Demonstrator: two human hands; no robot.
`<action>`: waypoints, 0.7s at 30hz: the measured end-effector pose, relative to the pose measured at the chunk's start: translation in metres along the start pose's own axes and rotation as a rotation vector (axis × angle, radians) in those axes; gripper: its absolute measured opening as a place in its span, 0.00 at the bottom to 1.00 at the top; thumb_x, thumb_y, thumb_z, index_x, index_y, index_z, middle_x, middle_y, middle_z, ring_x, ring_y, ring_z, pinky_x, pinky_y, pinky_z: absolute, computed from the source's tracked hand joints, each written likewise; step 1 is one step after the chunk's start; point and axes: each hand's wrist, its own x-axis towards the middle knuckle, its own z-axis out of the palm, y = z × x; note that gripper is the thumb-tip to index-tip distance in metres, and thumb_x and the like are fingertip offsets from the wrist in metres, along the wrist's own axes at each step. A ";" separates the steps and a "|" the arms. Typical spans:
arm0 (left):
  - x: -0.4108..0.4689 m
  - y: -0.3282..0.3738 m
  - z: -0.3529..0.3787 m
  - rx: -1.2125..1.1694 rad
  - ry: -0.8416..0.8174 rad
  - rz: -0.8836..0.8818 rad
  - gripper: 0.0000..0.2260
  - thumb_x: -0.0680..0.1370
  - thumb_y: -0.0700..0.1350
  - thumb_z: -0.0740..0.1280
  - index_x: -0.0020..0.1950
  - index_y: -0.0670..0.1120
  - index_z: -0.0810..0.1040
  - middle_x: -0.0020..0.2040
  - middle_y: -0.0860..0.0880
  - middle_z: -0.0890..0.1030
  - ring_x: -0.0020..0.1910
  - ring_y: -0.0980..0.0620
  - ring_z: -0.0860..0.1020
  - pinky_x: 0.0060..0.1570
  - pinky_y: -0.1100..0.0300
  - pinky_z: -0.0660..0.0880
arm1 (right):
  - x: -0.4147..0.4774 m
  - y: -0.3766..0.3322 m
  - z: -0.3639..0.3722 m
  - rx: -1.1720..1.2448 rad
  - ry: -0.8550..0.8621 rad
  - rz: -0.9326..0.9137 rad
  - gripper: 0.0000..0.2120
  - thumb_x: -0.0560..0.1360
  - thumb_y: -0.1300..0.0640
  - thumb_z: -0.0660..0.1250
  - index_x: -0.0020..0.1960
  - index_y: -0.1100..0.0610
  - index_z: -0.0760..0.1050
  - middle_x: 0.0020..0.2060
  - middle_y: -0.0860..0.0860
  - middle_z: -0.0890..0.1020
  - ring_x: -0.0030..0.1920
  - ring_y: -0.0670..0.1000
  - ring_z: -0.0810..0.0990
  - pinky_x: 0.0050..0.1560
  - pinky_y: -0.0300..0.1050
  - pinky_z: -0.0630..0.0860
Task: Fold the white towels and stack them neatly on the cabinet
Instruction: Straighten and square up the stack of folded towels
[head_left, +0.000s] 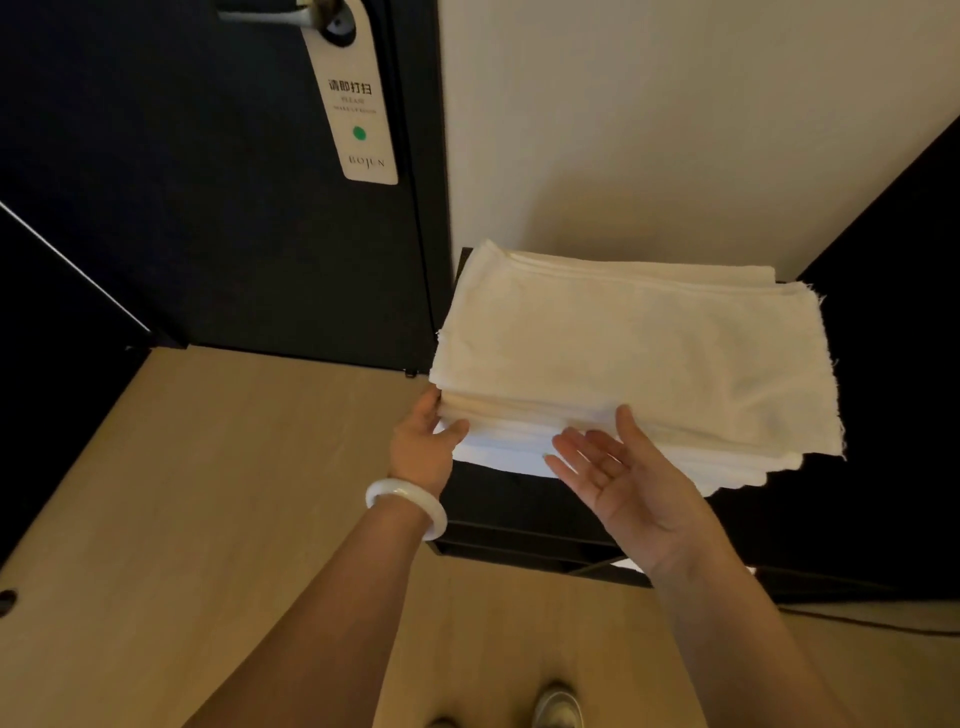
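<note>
A: Bottom of the frame first: one shoe (558, 706) on the pale wooden floor (208, 519), and two forearms reaching up from there toward the centre. There's a white bracelet (408, 506) on the left wrist.

B: And the left hand (423, 441) is on the job, just left of centre. It cups the near left corner of the stack of white towels (623, 358), with the thumb laid across the front edges. The fingers wrap round the side, mostly hidden by cloth.

A: Right hand (618, 478)?

B: Palm up, fingers straight and spread, gripping nothing. Its fingertips just meet the stack's front edge, right of centre.

A: So where are we in the task?

B: Late, I'd judge. The towels are folded and piled on the dark cabinet (519, 512), centre right. This looks like the squaring-up step: the near edges seem to overhang the cabinet front, and the layers step out unevenly at the lower right.

A: What does the next move call for?

B: A flat push from both hands, I'd say, sliding the pile back toward the pale wall (675, 130) and tapping the edges flush. Gently, though, because the top layer with its frayed right edge could slip off line.

A: And beyond all that, upper left, a dark door (182, 208) with a door hanger (358, 104) on the handle.
</note>
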 end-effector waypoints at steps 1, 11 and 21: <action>-0.001 -0.003 -0.001 0.009 0.014 -0.004 0.26 0.78 0.34 0.68 0.74 0.50 0.70 0.69 0.52 0.76 0.70 0.53 0.72 0.73 0.49 0.66 | 0.002 -0.001 0.004 0.015 0.004 -0.031 0.23 0.70 0.53 0.73 0.58 0.67 0.73 0.53 0.67 0.82 0.52 0.63 0.85 0.41 0.57 0.83; -0.007 0.027 -0.008 0.086 -0.157 0.134 0.39 0.73 0.28 0.60 0.77 0.60 0.60 0.72 0.57 0.70 0.72 0.55 0.67 0.68 0.52 0.68 | 0.008 -0.008 0.006 -0.211 0.102 -0.204 0.17 0.75 0.48 0.70 0.54 0.61 0.78 0.44 0.58 0.86 0.44 0.54 0.87 0.37 0.44 0.82; -0.016 0.041 -0.004 0.043 -0.266 0.110 0.34 0.78 0.43 0.70 0.77 0.61 0.58 0.70 0.61 0.71 0.70 0.56 0.67 0.69 0.50 0.65 | 0.004 -0.040 -0.020 -0.164 0.231 -0.268 0.16 0.71 0.47 0.75 0.46 0.59 0.79 0.32 0.52 0.82 0.29 0.46 0.78 0.28 0.37 0.76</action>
